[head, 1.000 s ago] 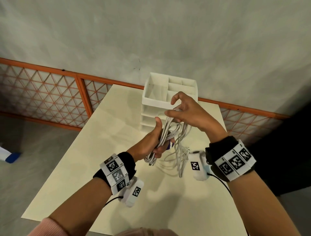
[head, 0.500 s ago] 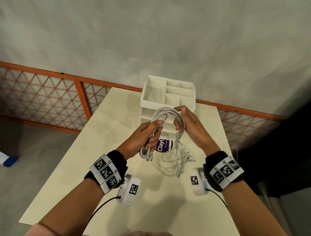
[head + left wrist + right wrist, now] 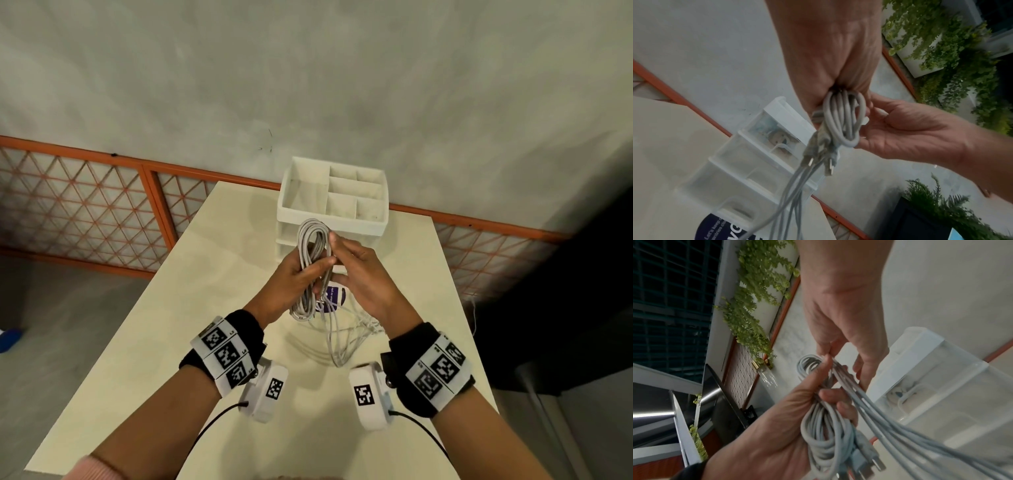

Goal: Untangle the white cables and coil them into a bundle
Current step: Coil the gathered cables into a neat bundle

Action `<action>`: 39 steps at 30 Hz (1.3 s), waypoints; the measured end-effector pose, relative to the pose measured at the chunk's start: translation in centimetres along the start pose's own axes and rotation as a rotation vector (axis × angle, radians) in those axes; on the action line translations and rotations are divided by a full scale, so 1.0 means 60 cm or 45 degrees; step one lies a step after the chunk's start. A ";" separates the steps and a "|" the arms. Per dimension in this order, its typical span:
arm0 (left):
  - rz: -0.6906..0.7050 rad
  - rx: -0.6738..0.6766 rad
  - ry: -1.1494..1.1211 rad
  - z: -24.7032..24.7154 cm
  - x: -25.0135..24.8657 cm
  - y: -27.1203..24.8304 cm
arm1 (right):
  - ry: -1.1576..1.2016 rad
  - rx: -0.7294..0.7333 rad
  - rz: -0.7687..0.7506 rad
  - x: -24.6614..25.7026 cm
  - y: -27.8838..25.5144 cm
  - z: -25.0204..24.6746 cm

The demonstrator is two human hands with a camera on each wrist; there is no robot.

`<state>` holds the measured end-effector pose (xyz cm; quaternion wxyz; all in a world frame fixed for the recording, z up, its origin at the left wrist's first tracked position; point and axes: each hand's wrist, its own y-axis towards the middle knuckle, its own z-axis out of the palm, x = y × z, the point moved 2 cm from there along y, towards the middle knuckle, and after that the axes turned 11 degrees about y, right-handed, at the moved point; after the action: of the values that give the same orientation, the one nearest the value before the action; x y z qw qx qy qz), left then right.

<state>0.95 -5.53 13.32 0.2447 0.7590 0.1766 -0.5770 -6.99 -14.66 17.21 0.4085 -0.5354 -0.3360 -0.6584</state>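
Several loops of the white cables are already standing gathered in an upright skein above the cream table, while the loose tails are hanging below it toward the tabletop, so the coiling is judged partly done. Working from the left: the left hand is wrapping its fingers and thumb around the middle of the skein, palm turned inward, forearm rising from the near-left edge; the left wrist view is showing the plug ends dangling just under that fist. At centre, the skein is being held in front of the white drawer organiser, which is standing at the far edge of the table, and a purple-labelled object is partly showing behind the cables (its nature cannot be told). On the right, the right hand is closing its fingertips on the strands at the skein's right side, with the wrist angled in from the near-right. For the step in hand, the judgement is this: the left grip should be staying firm so the loops are not slipping, and the right hand should be feeding each hanging tail up in loops matching those present, watching that the plugs are not snagging in the loose strands.
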 end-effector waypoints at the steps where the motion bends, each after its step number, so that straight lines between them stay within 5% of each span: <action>1: -0.020 0.004 0.021 0.002 0.002 0.001 | -0.021 -0.007 0.009 -0.001 0.003 -0.002; 8: -0.069 -0.030 -0.122 -0.005 -0.005 0.006 | -0.179 0.063 0.169 -0.041 0.008 -0.003; 13: -0.091 -0.141 -0.085 -0.036 0.007 0.010 | -0.572 0.242 0.232 -0.080 -0.001 -0.030; 18: -0.156 -0.568 0.035 -0.045 0.036 0.010 | -0.744 0.266 0.027 -0.056 0.009 -0.051; 23: -0.177 -0.955 -0.025 -0.037 0.040 0.018 | -0.543 0.295 -0.059 -0.049 -0.013 0.007; 30: -0.364 -0.733 -0.641 -0.026 0.028 0.020 | -0.905 0.663 0.203 -0.094 -0.040 0.008; 34: -0.441 -0.790 -0.842 -0.046 0.032 0.018 | -0.840 0.804 0.217 -0.098 -0.049 -0.015; 39: -0.409 -0.732 -0.965 -0.090 0.037 0.014 | -0.529 0.467 0.176 -0.063 -0.047 -0.072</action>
<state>6.29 -3.15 12.49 0.3989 0.3612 0.3417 -0.7705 -11.00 -16.55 12.62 0.4649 -0.5978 -0.4887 -0.4333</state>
